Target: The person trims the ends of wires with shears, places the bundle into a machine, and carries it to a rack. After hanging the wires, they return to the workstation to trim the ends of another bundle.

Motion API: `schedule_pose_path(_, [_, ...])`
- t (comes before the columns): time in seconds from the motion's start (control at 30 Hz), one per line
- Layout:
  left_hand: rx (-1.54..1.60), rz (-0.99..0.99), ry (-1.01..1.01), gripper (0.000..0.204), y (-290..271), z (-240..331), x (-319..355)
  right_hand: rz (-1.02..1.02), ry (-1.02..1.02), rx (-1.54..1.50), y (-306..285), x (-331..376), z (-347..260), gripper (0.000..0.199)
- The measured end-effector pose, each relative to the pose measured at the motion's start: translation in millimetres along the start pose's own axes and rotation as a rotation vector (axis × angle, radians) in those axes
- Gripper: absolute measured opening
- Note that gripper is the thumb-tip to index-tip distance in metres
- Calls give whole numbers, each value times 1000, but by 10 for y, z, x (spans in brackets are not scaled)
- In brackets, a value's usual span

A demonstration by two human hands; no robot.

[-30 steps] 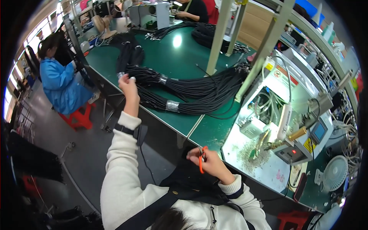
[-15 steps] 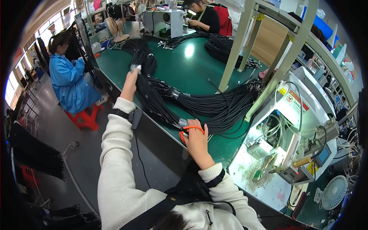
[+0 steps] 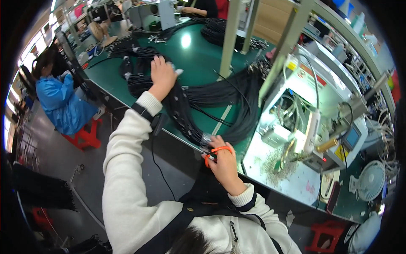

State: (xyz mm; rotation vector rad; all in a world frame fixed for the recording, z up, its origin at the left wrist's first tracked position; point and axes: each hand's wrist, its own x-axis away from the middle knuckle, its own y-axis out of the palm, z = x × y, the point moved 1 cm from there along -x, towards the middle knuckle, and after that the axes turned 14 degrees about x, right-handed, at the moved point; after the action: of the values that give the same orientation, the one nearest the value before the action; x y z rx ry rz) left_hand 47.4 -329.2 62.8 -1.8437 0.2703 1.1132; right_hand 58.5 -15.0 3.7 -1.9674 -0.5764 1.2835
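A long bundle of black cables (image 3: pixel 179 112) curves across the green table in front of me. My left hand (image 3: pixel 163 78) is closed around its far part, with something white showing at the thumb side. Orange-handled scissors (image 3: pixel 220 149) hang on the fingers of my right hand (image 3: pixel 225 166). That hand's fingertips also touch the near end of the bundle, where a clear wrap (image 3: pixel 206 139) binds it. Most of the scissors' blades are hidden. More black cables (image 3: pixel 249 97) loop round on the right, their metal ends beside the rack post.
On the right stands a lit machine (image 3: pixel 292 131) with scattered clippings on its white base, and a small fan (image 3: pixel 370 181) beyond. Rack posts (image 3: pixel 230 42) rise from the table. A person in blue (image 3: pixel 65 99) sits at the left; another works across the table.
My left hand has swung to the right, drawing the far part of the cable bundle with it. My right hand keeps the scissors near the wrapped end. The whole view has also shifted.
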Motion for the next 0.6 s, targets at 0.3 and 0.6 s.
schedule_pose_path(0.3, [839, -589, 306, 35, -1028, 1720, 975, -466, 82, -410, -463, 628, 314, 24])
schedule_pose_path(0.6, [766, -444, 4, 43, -957, 2037, 1189, -600, -53, -374, -721, 1065, 536, 28])
